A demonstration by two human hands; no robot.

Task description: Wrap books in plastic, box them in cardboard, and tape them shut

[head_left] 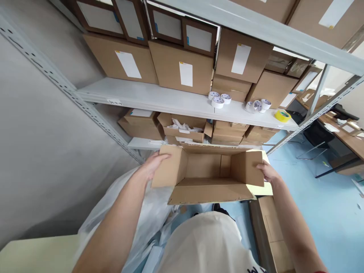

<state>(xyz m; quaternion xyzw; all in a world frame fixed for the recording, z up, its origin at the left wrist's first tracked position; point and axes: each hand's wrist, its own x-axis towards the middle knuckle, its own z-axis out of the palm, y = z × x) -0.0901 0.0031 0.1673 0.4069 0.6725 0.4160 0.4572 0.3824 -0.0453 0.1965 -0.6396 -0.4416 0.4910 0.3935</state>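
"Cardboard box, where?"
"Before the shelving; left hand and right hand pinch opposite flaps, undersides hidden."
"Step?"
"Holding it open, seemingly; next move likely calls for even grips."

The left hand and right hand grip opposite flaps of an open cardboard box (tape rolls sit on the shelf beyond).

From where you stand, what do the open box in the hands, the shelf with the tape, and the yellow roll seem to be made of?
Open box: matte brown cardboard, by its fold creases and rough edges. Shelf: probably painted metal, given its smooth pale-grey finish and slotted upright. Yellow roll: likely glossy plastic tape; it looks shiny, but its core is unclear.
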